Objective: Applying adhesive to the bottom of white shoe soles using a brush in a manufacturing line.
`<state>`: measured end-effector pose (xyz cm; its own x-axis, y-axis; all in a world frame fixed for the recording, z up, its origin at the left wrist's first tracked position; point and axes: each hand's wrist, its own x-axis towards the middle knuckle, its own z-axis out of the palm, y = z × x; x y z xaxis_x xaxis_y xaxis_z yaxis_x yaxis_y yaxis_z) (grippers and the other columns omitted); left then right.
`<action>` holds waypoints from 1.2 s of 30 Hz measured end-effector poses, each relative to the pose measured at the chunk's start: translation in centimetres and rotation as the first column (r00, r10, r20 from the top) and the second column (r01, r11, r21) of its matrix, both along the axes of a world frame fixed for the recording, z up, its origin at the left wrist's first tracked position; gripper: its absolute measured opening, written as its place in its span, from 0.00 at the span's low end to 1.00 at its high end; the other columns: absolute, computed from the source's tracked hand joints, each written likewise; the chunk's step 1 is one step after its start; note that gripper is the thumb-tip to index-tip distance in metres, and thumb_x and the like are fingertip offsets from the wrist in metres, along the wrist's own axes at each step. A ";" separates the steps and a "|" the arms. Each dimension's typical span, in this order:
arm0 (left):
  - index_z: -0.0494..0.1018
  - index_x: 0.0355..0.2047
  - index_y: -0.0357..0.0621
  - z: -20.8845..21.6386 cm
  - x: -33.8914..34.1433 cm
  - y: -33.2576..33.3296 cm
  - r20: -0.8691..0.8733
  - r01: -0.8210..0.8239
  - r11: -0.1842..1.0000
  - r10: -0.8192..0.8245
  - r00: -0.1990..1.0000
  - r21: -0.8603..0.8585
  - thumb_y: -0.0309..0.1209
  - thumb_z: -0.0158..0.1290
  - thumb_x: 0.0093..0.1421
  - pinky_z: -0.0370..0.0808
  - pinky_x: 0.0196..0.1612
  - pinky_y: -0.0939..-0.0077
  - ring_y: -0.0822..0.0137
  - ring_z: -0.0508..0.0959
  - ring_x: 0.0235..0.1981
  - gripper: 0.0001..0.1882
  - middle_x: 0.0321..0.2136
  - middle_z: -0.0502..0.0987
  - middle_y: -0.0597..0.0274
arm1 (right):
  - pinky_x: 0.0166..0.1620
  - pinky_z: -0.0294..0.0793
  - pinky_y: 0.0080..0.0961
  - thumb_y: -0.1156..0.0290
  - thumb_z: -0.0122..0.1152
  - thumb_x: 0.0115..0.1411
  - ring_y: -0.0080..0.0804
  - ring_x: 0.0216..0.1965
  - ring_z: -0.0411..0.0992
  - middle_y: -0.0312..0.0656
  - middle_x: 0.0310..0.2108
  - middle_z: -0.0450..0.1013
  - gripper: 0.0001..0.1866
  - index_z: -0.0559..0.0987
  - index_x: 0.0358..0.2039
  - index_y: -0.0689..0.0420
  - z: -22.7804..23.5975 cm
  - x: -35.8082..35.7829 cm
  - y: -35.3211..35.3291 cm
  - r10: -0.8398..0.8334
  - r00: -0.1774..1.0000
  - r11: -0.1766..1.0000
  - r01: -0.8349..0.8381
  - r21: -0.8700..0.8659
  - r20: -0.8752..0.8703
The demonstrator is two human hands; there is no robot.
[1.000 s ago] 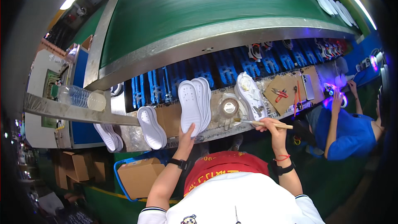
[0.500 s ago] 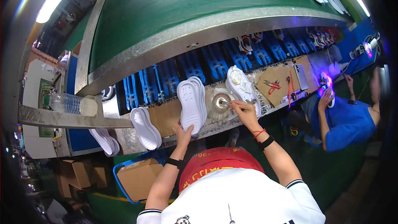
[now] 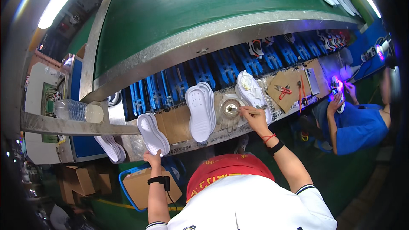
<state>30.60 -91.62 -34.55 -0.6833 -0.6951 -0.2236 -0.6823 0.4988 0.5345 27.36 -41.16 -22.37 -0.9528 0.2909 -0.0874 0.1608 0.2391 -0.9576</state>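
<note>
My left hand has its fingers closed on the near end of a stack of white shoe soles at the bench's front edge. To the right stands another stack of white soles, untouched. My right hand grips a thin-handled brush, whose tip is down in a round clear bowl. A pale glove lies beside the bowl. Right of the bowl is a white sole with crumpled whitish scraps on it.
Red-handled pliers and a phone rest on the cardboard-covered bench. More white soles stand at far left. Beyond are blue racks below a green conveyor. A co-worker in blue handles a lit shoe at right.
My left hand has moved left and nearer, from the middle sole stack to the left one. My right hand stays at the bowl with the brush.
</note>
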 end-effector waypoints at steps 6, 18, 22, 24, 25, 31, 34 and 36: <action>0.67 0.40 0.40 6.8 -0.6 2.1 -0.023 -0.049 0.533 0.127 0.992 0.845 0.30 0.58 0.55 0.73 0.28 0.76 0.70 0.73 0.26 0.15 0.31 0.73 0.60 | 0.29 0.69 0.14 0.69 0.58 0.57 0.16 0.23 0.71 0.37 0.23 0.78 0.11 0.81 0.35 0.64 1.6 0.8 1.2 -0.047 0.996 0.996 0.052 -0.071 0.076; 0.55 0.56 0.39 21.5 -1.0 15.7 -0.381 0.422 0.367 -0.182 0.906 0.829 0.16 0.47 0.55 0.78 0.44 0.66 0.59 0.74 0.48 0.27 0.49 0.70 0.52 | 0.30 0.68 0.14 0.70 0.56 0.58 0.15 0.25 0.71 0.36 0.22 0.78 0.11 0.81 0.33 0.63 1.8 0.8 1.4 -0.082 0.995 0.993 0.087 -0.080 0.065; 0.56 0.55 0.37 23.1 -3.2 21.3 -0.470 0.529 0.351 -0.243 0.849 0.773 0.17 0.47 0.57 0.80 0.41 0.69 0.61 0.75 0.47 0.25 0.48 0.70 0.51 | 0.29 0.67 0.14 0.70 0.56 0.57 0.15 0.24 0.70 0.34 0.22 0.78 0.11 0.81 0.32 0.64 0.3 1.0 2.3 -0.088 0.994 0.993 0.093 -0.068 0.066; 0.58 0.52 0.35 23.4 -4.2 23.5 -0.527 0.575 0.334 -0.230 0.818 0.747 0.15 0.48 0.57 0.80 0.41 0.67 0.62 0.74 0.45 0.23 0.47 0.70 0.51 | 0.28 0.68 0.15 0.70 0.56 0.58 0.16 0.24 0.70 0.36 0.23 0.78 0.11 0.81 0.33 0.65 2.1 1.4 2.7 -0.101 0.991 0.985 0.112 -0.134 0.089; 0.58 0.52 0.35 23.5 -4.5 24.3 -0.526 0.575 0.333 -0.232 0.818 0.747 0.15 0.48 0.57 0.80 0.41 0.67 0.62 0.74 0.45 0.23 0.47 0.70 0.51 | 0.29 0.68 0.15 0.71 0.56 0.58 0.17 0.24 0.70 0.38 0.23 0.78 0.11 0.80 0.34 0.65 3.2 1.7 2.9 -0.120 0.992 0.971 0.123 -0.204 0.026; 0.59 0.52 0.32 24.3 -5.1 27.2 -0.645 0.687 0.374 -0.252 0.722 0.623 0.16 0.49 0.57 0.75 0.45 0.77 0.67 0.74 0.44 0.22 0.45 0.72 0.52 | 0.31 0.71 0.16 0.73 0.52 0.60 0.23 0.26 0.74 0.46 0.25 0.77 0.11 0.79 0.35 0.67 12.4 4.3 2.2 -0.098 0.990 0.923 0.053 -0.380 -0.100; 0.60 0.52 0.32 24.8 -5.2 27.8 -0.669 0.721 0.390 -0.286 0.686 0.573 0.17 0.50 0.57 0.75 0.45 0.77 0.68 0.75 0.43 0.22 0.44 0.72 0.52 | 0.31 0.72 0.16 0.74 0.52 0.59 0.27 0.27 0.76 0.47 0.26 0.77 0.10 0.79 0.34 0.68 14.8 5.2 1.4 0.028 0.979 0.936 -0.097 -0.340 -0.203; 0.60 0.51 0.32 25.2 -5.1 28.1 -0.674 0.728 0.398 -0.293 0.678 0.558 0.17 0.50 0.57 0.75 0.44 0.78 0.69 0.76 0.41 0.21 0.42 0.73 0.52 | 0.31 0.72 0.16 0.75 0.53 0.58 0.29 0.28 0.77 0.47 0.26 0.77 0.10 0.79 0.33 0.68 15.5 5.0 0.9 0.075 0.971 0.943 -0.144 -0.301 -0.227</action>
<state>25.49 -63.49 -9.39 -0.9924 0.1181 -0.0354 -0.0434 -0.0657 0.9969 32.39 -40.27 -6.85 -0.9836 0.1740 0.0478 -0.0614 -0.0732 -0.9954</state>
